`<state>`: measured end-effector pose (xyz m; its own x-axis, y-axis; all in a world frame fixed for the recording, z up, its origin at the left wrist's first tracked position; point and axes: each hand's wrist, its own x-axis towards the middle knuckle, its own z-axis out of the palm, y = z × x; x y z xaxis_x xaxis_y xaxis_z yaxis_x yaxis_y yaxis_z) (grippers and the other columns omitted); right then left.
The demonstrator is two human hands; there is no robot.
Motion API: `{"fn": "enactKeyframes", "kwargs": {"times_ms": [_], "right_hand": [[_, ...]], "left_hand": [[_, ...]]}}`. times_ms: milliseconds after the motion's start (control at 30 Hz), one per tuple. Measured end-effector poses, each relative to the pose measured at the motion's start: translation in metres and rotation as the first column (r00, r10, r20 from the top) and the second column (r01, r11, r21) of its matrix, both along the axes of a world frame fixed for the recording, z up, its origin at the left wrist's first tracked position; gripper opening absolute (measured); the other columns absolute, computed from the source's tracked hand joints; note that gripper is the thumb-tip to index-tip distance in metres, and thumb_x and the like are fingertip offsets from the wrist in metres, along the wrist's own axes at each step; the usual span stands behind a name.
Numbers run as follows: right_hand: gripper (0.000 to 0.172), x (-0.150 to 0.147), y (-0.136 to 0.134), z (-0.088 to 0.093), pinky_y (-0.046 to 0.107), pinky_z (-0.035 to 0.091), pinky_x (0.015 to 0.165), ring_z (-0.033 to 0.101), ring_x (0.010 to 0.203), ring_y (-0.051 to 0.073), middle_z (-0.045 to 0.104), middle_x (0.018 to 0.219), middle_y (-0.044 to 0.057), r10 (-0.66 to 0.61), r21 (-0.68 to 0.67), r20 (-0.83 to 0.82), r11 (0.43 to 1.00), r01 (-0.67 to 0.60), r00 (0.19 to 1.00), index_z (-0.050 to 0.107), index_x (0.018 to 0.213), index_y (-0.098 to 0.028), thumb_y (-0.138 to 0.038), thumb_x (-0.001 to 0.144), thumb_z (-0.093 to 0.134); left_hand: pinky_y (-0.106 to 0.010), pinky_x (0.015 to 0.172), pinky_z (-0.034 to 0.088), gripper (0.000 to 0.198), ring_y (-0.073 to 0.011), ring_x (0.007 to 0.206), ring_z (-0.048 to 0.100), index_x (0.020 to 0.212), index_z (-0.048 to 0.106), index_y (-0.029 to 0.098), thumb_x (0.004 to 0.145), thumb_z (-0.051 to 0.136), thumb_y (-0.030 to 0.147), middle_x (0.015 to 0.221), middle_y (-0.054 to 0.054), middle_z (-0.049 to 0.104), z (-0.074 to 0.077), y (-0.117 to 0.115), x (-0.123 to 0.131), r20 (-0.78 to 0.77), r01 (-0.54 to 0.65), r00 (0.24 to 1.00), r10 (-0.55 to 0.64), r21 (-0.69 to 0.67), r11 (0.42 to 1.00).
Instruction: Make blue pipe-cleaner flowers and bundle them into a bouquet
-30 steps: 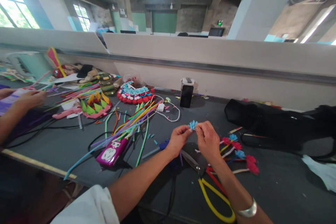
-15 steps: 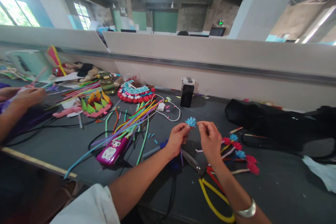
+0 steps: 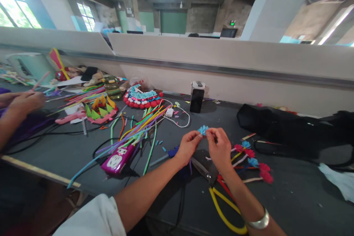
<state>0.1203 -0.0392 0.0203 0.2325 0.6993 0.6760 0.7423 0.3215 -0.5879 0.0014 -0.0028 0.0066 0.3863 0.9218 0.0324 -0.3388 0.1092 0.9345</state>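
Observation:
Between my two hands is a small blue flower [image 3: 203, 130] with many narrow petals. My left hand [image 3: 188, 146] pinches it from the left, thumb and fingers closed at its base. From the other side my right hand [image 3: 220, 147] has its thumb and forefinger closed on the flower's right edge. Below the hands lie scissors [image 3: 206, 171] with yellow handles, partly under my right forearm. Several finished red and blue flowers [image 3: 253, 162] on stems rest to the right of my right wrist. Something dark blue [image 3: 173, 152] lies beside my left wrist, partly covered.
Left of my arms, a purple power strip [image 3: 117, 160] lies under a bundle of coloured fuzzy stems [image 3: 138, 129]. A phone [image 3: 197, 100] stands upright at the back. A black bag [image 3: 287, 129] lies at right. Another person's hands [image 3: 24, 103] work at far left.
My right hand has moved slightly left, bringing its fingers onto the blue flower from just beside it. The flower has shifted a little right. The other person's hands moved slightly left.

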Motion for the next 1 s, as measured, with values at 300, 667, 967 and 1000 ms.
{"fn": "enactKeyframes", "kwargs": {"times_ms": [300,667,967,1000], "right_hand": [[0.023,0.006,0.002,0.003,0.031,0.04,0.072,0.054,0.078,0.018,0.057,0.083,0.003,0.019,-0.028,0.123,0.999,-0.016,0.992,0.059,0.083,-0.021,-0.033,0.095,0.044],[0.023,0.013,0.002,0.008,0.035,0.033,0.074,0.049,0.081,0.022,0.058,0.083,0.005,-0.074,0.018,0.386,0.997,0.073,0.919,0.064,0.083,-0.021,-0.032,0.093,0.046],[0.02,0.011,0.003,0.006,0.034,0.037,0.076,0.05,0.081,0.02,0.058,0.079,0.004,-0.04,0.051,0.285,0.998,0.027,0.958,0.064,0.081,-0.021,-0.034,0.092,0.052],[0.02,0.011,0.002,0.006,0.033,0.038,0.076,0.051,0.08,0.02,0.058,0.079,0.003,-0.023,0.053,0.255,0.999,0.009,0.967,0.064,0.082,-0.021,-0.034,0.091,0.053]], "left_hand": [[-0.022,0.059,0.033,0.034,-0.0111,0.063,0.039,0.073,0.069,0.013,0.075,0.066,0.047,0.063,0.001,0.05,-0.001,0.002,0.001,-0.122,-0.063,0.988,0.096,0.252,0.966],[-0.022,0.061,0.033,0.032,-0.0121,0.064,0.042,0.08,0.073,0.015,0.081,0.059,0.044,0.067,0.0,0.055,-0.006,0.006,-0.002,-0.236,-0.036,0.962,0.141,0.401,0.916],[-0.022,0.06,0.033,0.035,-0.011,0.064,0.04,0.076,0.07,0.013,0.081,0.06,0.046,0.065,0.001,0.052,-0.006,0.006,-0.002,-0.228,-0.019,0.967,0.112,0.376,0.927],[-0.022,0.058,0.031,0.036,-0.0103,0.062,0.038,0.074,0.07,0.013,0.079,0.061,0.048,0.063,0.001,0.05,-0.006,0.006,-0.001,-0.206,-0.023,0.973,0.099,0.345,0.938]]}}
